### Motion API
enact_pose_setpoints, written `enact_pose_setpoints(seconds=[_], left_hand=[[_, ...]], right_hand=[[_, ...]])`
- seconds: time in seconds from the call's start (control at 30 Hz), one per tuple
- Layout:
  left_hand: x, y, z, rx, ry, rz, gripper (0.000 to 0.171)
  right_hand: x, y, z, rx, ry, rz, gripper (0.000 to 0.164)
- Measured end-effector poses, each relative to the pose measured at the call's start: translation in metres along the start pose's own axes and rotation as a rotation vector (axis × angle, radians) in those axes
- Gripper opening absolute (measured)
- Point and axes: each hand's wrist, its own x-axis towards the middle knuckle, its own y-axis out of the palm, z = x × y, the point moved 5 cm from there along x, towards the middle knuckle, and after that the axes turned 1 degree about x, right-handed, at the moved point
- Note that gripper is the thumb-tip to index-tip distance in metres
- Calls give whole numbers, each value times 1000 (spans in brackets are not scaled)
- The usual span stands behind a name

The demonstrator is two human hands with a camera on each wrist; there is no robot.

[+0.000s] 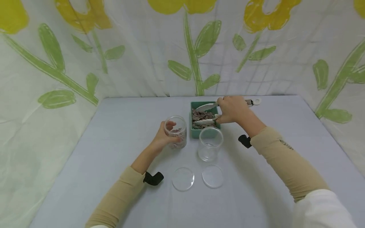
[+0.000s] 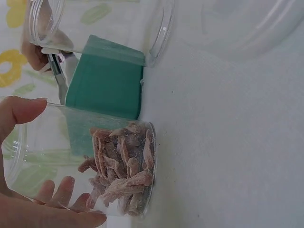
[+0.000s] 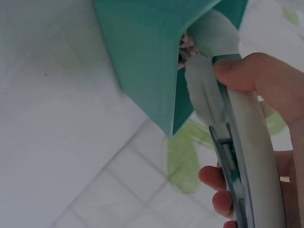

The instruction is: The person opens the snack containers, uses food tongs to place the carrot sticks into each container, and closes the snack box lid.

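Note:
My left hand (image 1: 163, 138) grips a clear plastic jar (image 1: 176, 125), thumb on one side and fingers on the other. Brownish dried strips (image 2: 126, 166) fill its lower part, as the left wrist view shows. My right hand (image 1: 232, 109) holds a pair of tongs (image 3: 254, 156) with pale handles and white tips. The tongs' tips (image 1: 203, 122) are spread apart inside a green box (image 1: 195, 134), over more of the brownish strips (image 1: 203, 115). The box stands just right of the jar.
A second clear jar (image 1: 209, 153) stands uncovered in front of the green box. Two clear round lids (image 1: 183, 179) lie flat nearer to me on the pale table (image 1: 119, 126). A white curtain with painted flowers (image 1: 137, 72) hangs behind the table.

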Motion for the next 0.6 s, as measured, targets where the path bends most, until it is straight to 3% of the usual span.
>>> enact_pose_setpoints(seconds=[0.17,0.3,0.4,0.5,0.6], left_hand=[[-1,1,1,-1,-1,4,71],[-1,-1,1,9,-1,0,71],[-2,-1,1,18,-1,3,71],[-2,-1,1,21,0,10,71],[-3,-1,0,22,0,13,71]], right_hand=[[8,5,14,-46,6,60,56],[6,8,17,-43,36,3,51],[3,10,18,-49,46,-38,56],[3,12,19,-51,50,-46,62],[7,12,17,-30,53,-30,55]])
